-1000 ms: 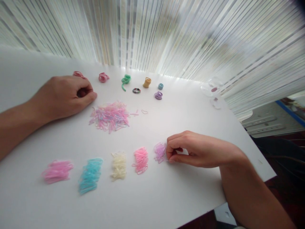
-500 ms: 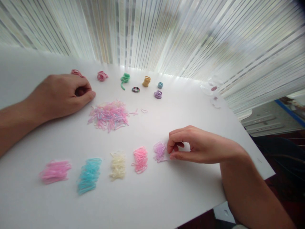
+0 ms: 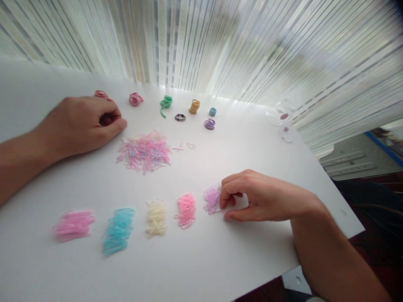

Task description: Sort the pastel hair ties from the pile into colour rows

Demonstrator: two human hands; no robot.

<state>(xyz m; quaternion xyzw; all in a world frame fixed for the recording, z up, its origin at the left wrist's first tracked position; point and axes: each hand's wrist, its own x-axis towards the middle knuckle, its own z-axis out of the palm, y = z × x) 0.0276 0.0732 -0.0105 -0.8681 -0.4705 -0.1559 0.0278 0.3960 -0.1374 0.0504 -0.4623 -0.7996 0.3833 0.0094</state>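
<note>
My right hand (image 3: 258,196) rests by the small purple pile of elastic bands (image 3: 211,199). Its thumb and fingertips are apart, and the fingertips touch the table at the pile's right edge. My left hand (image 3: 82,121) lies on the table at the left with curled fingers, thumb against forefinger; whatever they hold, if anything, is hidden. In front of it spreads a mixed heap of pastel bands (image 3: 145,152). Sorted piles run along the near side: pink-violet bands (image 3: 74,225), blue bands (image 3: 119,230), pale yellow bands (image 3: 156,218) and pink bands (image 3: 186,210).
Along the back of the white table (image 3: 195,264) stand coiled pink (image 3: 135,99), green (image 3: 166,102), tan (image 3: 194,106), blue (image 3: 213,111) and purple (image 3: 209,123) cords, beside a beaded ring (image 3: 180,118). Clear plastic pieces (image 3: 285,133) lie far right, before a string curtain (image 3: 201,46).
My right thumb has come away from the fingertips, opening the pinch beside the purple pile, and the hand has dropped slightly nearer. My left hand stays in place.
</note>
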